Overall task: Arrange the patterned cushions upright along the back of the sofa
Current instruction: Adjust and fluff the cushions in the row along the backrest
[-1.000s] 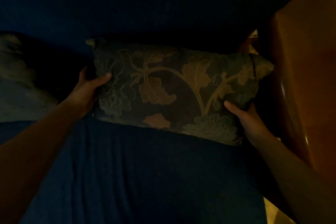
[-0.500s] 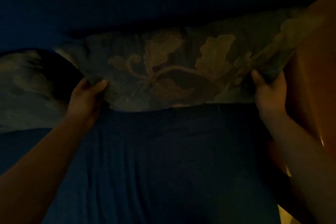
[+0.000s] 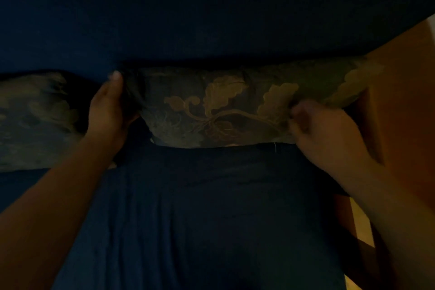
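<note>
second cushion cropped left; right hand perhaps blurred

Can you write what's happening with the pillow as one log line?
left hand: grips cushion left end | right hand: grips right end | cushion: against sofa back | second cushion: left

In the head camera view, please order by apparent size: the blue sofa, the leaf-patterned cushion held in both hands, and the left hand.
1. Blue sofa, largest by far.
2. Leaf-patterned cushion.
3. Left hand, smallest, though it lies about as far away as the cushion.
</note>
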